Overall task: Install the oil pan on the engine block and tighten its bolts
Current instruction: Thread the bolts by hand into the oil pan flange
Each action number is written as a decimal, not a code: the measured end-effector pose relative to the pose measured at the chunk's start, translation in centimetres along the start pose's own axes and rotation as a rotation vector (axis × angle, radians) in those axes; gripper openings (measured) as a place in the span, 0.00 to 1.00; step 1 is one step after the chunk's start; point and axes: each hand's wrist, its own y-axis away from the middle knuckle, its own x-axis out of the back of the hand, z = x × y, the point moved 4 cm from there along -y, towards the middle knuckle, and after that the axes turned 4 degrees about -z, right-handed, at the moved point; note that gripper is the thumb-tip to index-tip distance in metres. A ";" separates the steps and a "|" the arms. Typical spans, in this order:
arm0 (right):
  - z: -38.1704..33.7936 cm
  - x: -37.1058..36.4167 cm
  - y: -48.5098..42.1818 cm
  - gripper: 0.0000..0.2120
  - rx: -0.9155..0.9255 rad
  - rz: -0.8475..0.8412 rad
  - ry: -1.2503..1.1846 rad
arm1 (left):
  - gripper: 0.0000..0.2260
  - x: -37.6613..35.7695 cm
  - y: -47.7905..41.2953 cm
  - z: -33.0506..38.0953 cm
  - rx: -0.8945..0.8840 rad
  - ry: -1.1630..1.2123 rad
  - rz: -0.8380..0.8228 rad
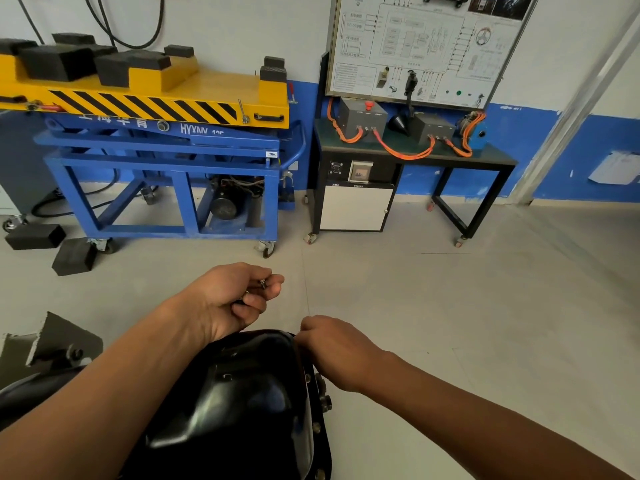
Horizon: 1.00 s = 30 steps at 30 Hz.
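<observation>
The oil pan (pixel 242 403) sat low before me, glossy black metal with rounded, dented walls, flange bolts (pixel 316 427) dotting its right rim. My right hand (pixel 336 348) bent its fingers at the pan's far corner; I couldn't tell their hold. Just above, my left hand (pixel 232 296) clutched small loose bolts (pixel 263 283) in curled fingers over the smooth grey floor (pixel 450 306).

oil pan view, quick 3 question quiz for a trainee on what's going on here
1. True or false: the left hand holds small bolts.
2. Which hand is at the far rim of the oil pan? A) left hand B) right hand
3. Fill in: the lift cart behind has a blue frame and a ____ top.

Key: 1 true; 2 B; 3 yellow
</observation>
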 end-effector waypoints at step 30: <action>0.4 1.5 -0.9 0.09 0.288 -0.065 0.026 | 0.10 -0.6 0.5 0.2 -0.033 -0.122 -0.019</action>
